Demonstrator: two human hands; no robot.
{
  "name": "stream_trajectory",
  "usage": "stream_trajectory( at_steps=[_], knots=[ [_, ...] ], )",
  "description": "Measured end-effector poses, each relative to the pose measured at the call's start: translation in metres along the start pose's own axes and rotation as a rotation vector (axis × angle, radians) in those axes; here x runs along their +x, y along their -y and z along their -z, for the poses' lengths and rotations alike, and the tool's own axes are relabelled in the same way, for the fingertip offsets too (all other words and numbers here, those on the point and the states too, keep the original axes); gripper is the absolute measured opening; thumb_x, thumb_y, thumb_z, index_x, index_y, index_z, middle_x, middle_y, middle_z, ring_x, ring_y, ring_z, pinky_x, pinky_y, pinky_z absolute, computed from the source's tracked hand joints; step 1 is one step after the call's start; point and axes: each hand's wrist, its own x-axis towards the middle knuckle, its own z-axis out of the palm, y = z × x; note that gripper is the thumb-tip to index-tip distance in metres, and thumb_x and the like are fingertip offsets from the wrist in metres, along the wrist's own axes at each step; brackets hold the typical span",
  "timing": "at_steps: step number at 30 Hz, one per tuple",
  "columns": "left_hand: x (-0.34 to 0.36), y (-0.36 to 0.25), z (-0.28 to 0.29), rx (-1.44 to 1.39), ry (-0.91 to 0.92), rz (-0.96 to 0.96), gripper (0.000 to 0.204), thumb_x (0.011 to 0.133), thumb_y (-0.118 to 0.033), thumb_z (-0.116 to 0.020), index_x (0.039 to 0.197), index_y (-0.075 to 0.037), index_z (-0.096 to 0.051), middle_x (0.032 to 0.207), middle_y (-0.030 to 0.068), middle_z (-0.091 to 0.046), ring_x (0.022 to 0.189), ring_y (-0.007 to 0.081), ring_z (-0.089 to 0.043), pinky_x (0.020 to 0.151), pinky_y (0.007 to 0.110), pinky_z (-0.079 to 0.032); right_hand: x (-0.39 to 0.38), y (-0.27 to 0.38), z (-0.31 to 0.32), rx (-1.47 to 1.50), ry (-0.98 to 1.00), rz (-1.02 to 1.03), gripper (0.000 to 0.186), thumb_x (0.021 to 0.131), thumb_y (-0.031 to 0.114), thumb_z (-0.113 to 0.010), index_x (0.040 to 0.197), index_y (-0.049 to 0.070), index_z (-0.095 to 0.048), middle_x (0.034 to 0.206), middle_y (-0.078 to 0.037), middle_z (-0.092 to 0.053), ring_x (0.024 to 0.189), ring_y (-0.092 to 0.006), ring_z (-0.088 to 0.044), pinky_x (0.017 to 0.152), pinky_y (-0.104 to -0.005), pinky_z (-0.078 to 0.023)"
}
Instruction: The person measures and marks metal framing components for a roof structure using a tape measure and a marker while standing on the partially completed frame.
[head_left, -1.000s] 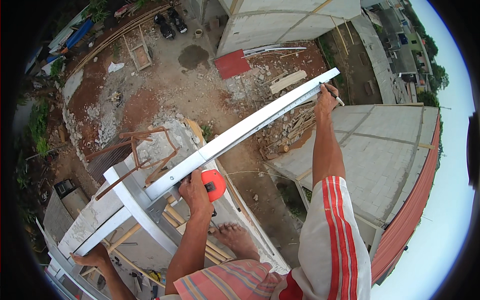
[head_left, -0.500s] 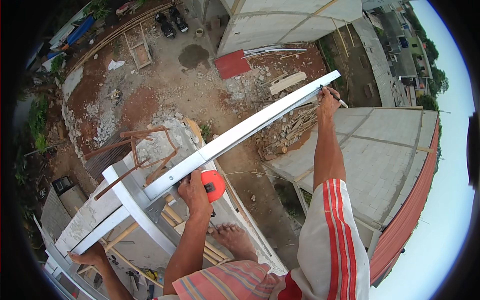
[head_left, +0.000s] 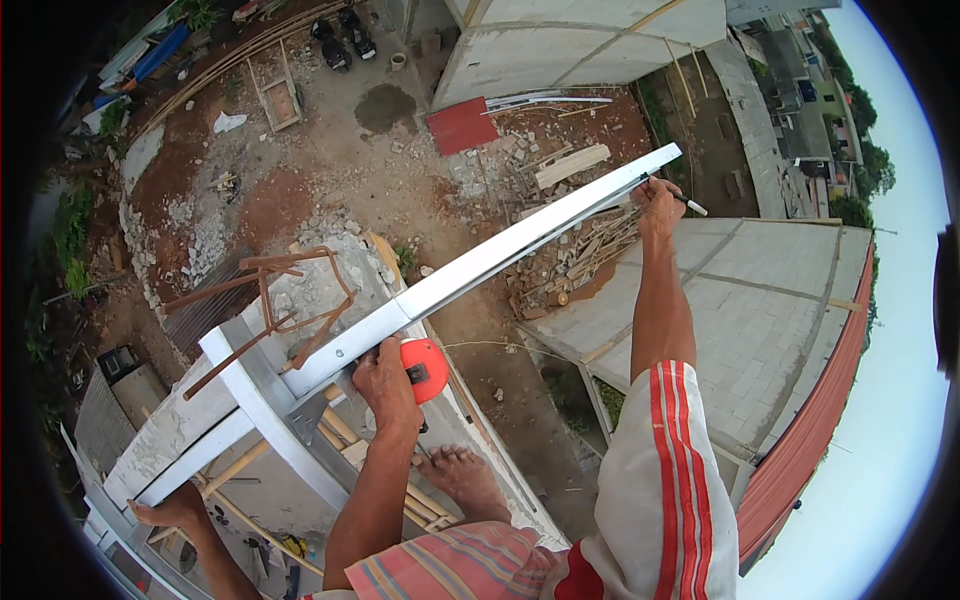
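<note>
A long white metal beam (head_left: 510, 240) runs slantwise from the frame at lower left to the upper right. My left hand (head_left: 385, 385) is closed round a red tape measure (head_left: 427, 370) at the beam's near part, its fingers against the lower side. Whether the tape's blade is drawn out along the beam is hard to make out. By the beam's far end, my right hand (head_left: 658, 207) pinches a marker (head_left: 692, 205) with a dark tip and white end. Its fingers are at the beam's lower edge. Another person's hand (head_left: 178, 512) holds the white frame (head_left: 195, 455) at lower left.
My bare foot (head_left: 465, 482) is on the concrete wall top, high above the ground. Bent rusty rebar (head_left: 265, 270) sticks up beside the beam. Bamboo poles (head_left: 245, 470) lie below the frame. Down there are a red sheet (head_left: 462, 128), rubble and a woodpile (head_left: 590, 245).
The view has shifted slightly. My right hand stays near the beam's far end, and the marker's white end has swung a little outward. My left hand keeps its hold on the tape measure.
</note>
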Motion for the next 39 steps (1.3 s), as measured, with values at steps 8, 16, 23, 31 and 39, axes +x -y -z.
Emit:
stream_trajectory(
  at_steps=[8,16,23,31,39],
  knots=[
    [0.001,0.001,0.000,-0.033,0.001,0.002,0.039,0.083,-0.018,-0.059,0.116,0.003,-0.060,0.109,0.0085,-0.059,0.090,0.0172,-0.056,0.079,0.031,-0.047,0.003,0.000,0.000,-0.010,0.003,-0.032,0.007,0.082,0.001,-0.062,0.087,0.000,-0.056,0.075,-0.011,-0.061,0.062,-0.0189,-0.062,0.056,-0.0300,-0.057],
    [-0.004,-0.005,-0.003,-0.015,-0.001,0.015,0.038,0.083,-0.016,-0.059,0.115,0.003,-0.060,0.108,0.0083,-0.059,0.088,0.0161,-0.056,0.076,0.031,-0.047,0.008,0.000,0.000,-0.032,-0.014,-0.029,0.008,0.083,0.001,-0.062,0.085,-0.003,-0.056,0.075,-0.010,-0.060,0.061,-0.0188,-0.062,0.055,-0.0302,-0.058],
    [0.001,0.001,0.000,-0.015,-0.002,0.009,0.038,0.083,-0.017,-0.059,0.115,0.003,-0.060,0.110,0.0089,-0.059,0.089,0.0165,-0.057,0.077,0.031,-0.047,0.008,0.002,-0.002,-0.096,0.010,-0.003,0.009,0.084,0.002,-0.061,0.086,-0.006,-0.057,0.076,-0.012,-0.061,0.061,-0.0188,-0.062,0.054,-0.0291,-0.058],
    [-0.001,0.001,-0.003,-0.047,-0.026,-0.040,0.039,0.081,-0.021,-0.059,0.110,0.005,-0.063,0.102,0.0078,-0.061,0.086,0.0167,-0.055,0.077,0.030,-0.046,-0.006,-0.003,0.007,-0.230,0.038,0.047,0.011,0.080,0.000,-0.058,0.081,-0.010,-0.056,0.074,-0.014,-0.060,0.059,-0.0205,-0.061,0.053,-0.0311,-0.059],
    [-0.003,-0.002,-0.003,-0.029,0.000,0.004,0.035,0.082,-0.017,-0.060,0.111,0.003,-0.062,0.103,0.0070,-0.059,0.085,0.0149,-0.055,0.073,0.030,-0.048,-0.021,0.000,0.047,-0.232,-0.117,0.105,0.014,0.082,0.003,-0.058,0.088,-0.008,-0.052,0.078,-0.014,-0.058,0.062,-0.0212,-0.063,0.053,-0.0318,-0.059]
  ],
)
